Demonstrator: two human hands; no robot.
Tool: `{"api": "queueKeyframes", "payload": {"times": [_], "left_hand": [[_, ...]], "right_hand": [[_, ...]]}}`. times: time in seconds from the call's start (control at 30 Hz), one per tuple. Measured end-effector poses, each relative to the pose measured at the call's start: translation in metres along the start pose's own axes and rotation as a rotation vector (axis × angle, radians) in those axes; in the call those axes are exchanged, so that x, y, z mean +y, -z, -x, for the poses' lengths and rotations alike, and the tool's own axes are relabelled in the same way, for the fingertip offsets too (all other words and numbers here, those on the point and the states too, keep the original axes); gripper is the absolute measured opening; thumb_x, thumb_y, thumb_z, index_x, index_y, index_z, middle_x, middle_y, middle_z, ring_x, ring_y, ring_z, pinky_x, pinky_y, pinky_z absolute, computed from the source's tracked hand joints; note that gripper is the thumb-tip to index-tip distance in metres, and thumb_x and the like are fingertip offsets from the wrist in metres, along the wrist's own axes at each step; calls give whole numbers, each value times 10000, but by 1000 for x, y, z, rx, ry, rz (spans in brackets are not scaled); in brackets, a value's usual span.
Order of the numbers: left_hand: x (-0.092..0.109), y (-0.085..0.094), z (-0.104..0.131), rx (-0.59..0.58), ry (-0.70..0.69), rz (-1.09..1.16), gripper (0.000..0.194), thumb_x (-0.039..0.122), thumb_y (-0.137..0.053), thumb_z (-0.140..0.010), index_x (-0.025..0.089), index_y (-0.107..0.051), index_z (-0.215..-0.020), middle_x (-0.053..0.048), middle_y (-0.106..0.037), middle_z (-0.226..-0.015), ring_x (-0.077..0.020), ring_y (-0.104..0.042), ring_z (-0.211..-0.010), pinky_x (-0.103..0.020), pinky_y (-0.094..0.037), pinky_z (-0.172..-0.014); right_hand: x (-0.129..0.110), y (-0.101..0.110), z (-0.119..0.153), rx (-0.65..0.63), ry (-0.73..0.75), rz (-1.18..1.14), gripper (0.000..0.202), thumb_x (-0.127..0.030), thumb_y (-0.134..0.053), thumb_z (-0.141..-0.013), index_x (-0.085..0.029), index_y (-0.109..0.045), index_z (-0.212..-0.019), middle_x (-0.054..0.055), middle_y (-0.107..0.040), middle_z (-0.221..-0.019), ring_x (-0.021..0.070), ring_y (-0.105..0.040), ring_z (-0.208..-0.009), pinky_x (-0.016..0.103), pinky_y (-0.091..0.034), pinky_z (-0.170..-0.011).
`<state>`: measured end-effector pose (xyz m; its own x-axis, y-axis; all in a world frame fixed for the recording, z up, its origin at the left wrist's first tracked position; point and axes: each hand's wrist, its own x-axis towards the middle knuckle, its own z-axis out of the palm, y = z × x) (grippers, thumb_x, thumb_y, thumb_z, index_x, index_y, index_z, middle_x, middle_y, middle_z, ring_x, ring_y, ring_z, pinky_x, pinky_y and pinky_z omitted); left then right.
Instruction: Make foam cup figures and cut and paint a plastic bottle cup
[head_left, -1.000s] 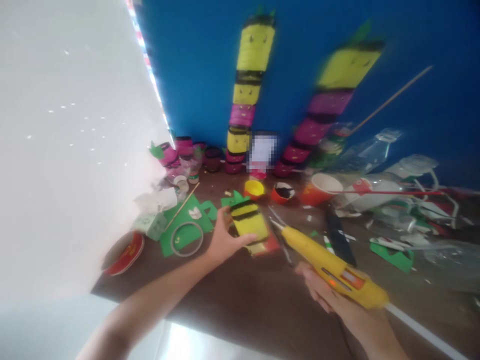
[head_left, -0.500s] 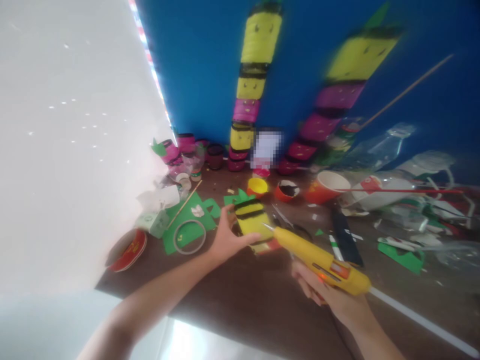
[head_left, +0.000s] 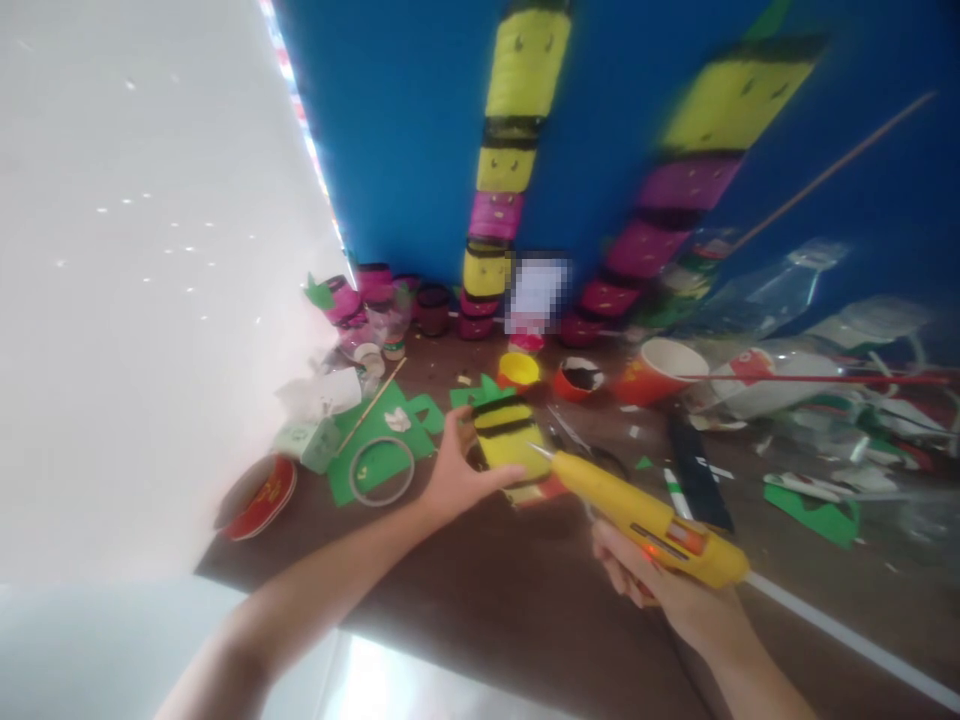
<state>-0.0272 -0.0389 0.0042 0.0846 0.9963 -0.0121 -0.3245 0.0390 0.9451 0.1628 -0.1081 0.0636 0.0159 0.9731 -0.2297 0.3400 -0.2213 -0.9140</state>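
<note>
My left hand [head_left: 465,475] grips the side of a yellow cup with black bands [head_left: 510,440], thumb in front and fingers behind its left edge. My right hand [head_left: 645,570] is wrapped round the handle of a yellow glue gun [head_left: 637,505], with a long white glue stick [head_left: 847,635] out of its back. The gun's metal tip is at the cup's right side; whether it touches is unclear. A small orange light glows on the gun. A piece of red and yellow [head_left: 536,490] shows under the cup.
Green paper [head_left: 345,485] with a grey ring [head_left: 382,472] lies left of the cup, near a red lid [head_left: 262,500]. Behind stand a yellow paint pot [head_left: 519,370] and a paper cup [head_left: 660,370]. Scissors [head_left: 574,430] and plastic bottles [head_left: 787,290] are at right. Painted cup stacks [head_left: 529,65] rise by the blue wall.
The view has shifted slightly, so things at right appear a little farther right. Both hands keep the same hold on the cup and the glue gun.
</note>
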Motion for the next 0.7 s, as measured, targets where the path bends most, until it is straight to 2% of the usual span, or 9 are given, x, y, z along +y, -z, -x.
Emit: {"api": "queueKeyframes", "payload": {"times": [0.13,0.3,0.47,0.57,0.63,0.7], "left_hand": [[0,0,-1,21,-29,-12,823,247,-842,-484,238,-343,-1139,-89,-563,-1171,-258,-541,-1131,-432,-431,-976],[0,0,0,90,-70,-95,806,255,-841,-483,227,-366,-1134,-85,-565,-1134,-254,-538,-1116,-422,-418,-974],[1,0,-1,140,-113,-139,771,261,-836,-490,224,-380,-1111,-85,-555,-1144,-246,-535,-1109,-407,-415,-968],[1,1,-2,116,-102,-109,755,270,-825,-515,225,-364,-1111,-87,-553,-1156,-235,-538,-1109,-400,-423,-962],[1,1,-3,113,-76,-69,736,282,-820,-524,225,-362,-1097,-84,-564,-1140,-233,-546,-1102,-400,-435,-951],[1,1,-5,121,-44,-25,726,295,-818,-526,225,-360,-1085,-81,-573,-1124,-239,-555,-1096,-406,-447,-940]], "right_hand": [[-3,0,2,29,3,35,390,-552,-599,-700,-192,-548,-559,-23,-484,-393,75,-400,-345,188,-294,-330],[-12,-5,7,109,112,179,371,-487,-606,-717,-210,-495,-497,-15,-483,-397,96,-432,-350,207,-303,-314],[-18,-8,12,199,167,305,269,-462,-606,-725,-231,-547,-602,-11,-513,-428,138,-496,-405,232,-360,-349],[-10,10,16,266,185,394,232,-469,-595,-716,-239,-574,-693,8,-601,-543,167,-562,-488,255,-437,-435],[3,35,17,299,187,478,222,-447,-607,-690,-253,-589,-797,13,-645,-628,181,-584,-515,280,-470,-492],[20,65,17,297,174,586,182,-371,-629,-656,-273,-571,-797,26,-661,-671,206,-604,-537,303,-475,-502]]}}
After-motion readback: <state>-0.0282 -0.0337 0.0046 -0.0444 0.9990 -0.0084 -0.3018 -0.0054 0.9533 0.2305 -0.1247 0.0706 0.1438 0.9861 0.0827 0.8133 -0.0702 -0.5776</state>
